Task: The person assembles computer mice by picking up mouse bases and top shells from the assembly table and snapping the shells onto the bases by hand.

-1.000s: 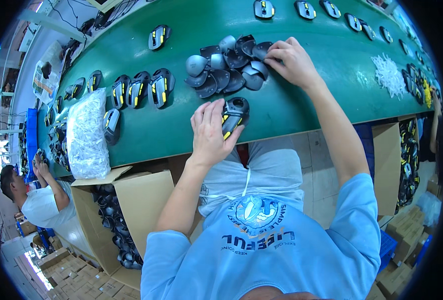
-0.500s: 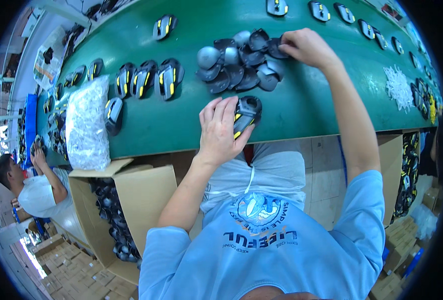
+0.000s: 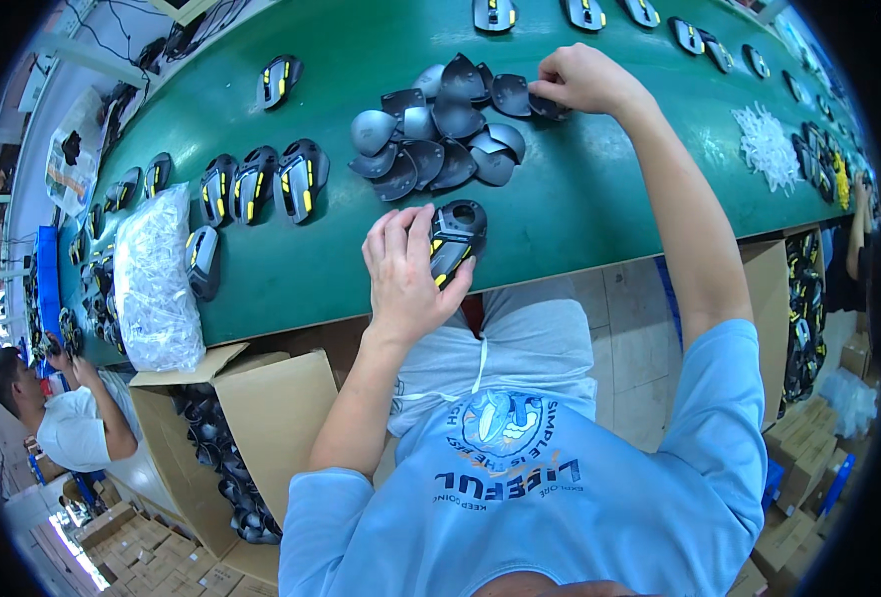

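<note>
My left hand (image 3: 400, 269) is wrapped round a black-and-grey, mouse-shaped housing (image 3: 468, 221) with yellow strips and a round opening at its far end. The housing rests at the near edge of the green table. Farther off, my right hand (image 3: 589, 80) pinches a dark curved shell (image 3: 550, 107) at the right edge of a pile. That shell is partly hidden by my fingers. The pile of dark grey curved shells (image 3: 423, 162) lies just beyond my left hand, some with the hollow side up.
Similar housings (image 3: 253, 185) stand left of the pile, beside a clear plastic bag (image 3: 158, 289). Small clear pieces (image 3: 767, 149) lie heaped at right. Below the table edge is an open carton (image 3: 276, 413) of dark parts. A co-worker (image 3: 72, 418) sits at far left.
The whole view has shifted, so the table things appear farther left. My right hand has moved slightly right relative to the pile, with a shell under its fingers. My left hand keeps its hold.
</note>
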Available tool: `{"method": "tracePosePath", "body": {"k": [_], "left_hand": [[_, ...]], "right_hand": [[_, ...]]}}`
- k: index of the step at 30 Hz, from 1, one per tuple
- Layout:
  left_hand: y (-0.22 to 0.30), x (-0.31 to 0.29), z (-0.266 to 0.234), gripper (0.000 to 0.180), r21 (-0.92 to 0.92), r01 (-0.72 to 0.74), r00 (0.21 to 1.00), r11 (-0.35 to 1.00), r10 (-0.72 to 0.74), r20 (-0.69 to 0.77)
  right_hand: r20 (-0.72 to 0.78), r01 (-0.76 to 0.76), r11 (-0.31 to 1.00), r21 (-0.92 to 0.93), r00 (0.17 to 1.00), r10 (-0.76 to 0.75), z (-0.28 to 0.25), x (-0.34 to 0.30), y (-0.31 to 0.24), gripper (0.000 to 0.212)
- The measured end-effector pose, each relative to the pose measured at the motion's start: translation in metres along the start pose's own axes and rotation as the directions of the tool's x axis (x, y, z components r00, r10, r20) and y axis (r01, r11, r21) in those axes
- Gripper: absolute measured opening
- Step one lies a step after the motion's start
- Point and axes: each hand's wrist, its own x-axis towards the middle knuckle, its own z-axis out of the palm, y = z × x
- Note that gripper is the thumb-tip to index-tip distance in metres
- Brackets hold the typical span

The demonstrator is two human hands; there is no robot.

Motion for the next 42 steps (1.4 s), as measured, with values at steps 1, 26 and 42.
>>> {"method": "tracePosePath", "body": {"k": [1, 26, 42], "left_hand": [[0.000, 0.001, 0.001, 0.076, -0.002, -0.002, 1.000, 1.000, 0.002, 0.001], [-0.006, 0.002, -0.004, 0.083, -0.135, 0.027, 0.999, 0.990, -0.029, -0.015], [-0.015, -0.005, -0.013, 0.098, -0.247, -0.057, 0.990, 0.967, 0.087, 0.112]], "right_hand": [[-0.010, 0.054, 0.998, 0.012, 0.999, -0.054, -0.003, -0.002, 0.000, 0.031], [-0.089, 0.045, 0.594, 0.803, 0.995, 0.045, 0.012, -0.121, -0.096, 0.025], [-0.295, 0.540, 0.775, 0.328, 0.838, -0.459, 0.071, -0.133, -0.130, 0.045]]}}
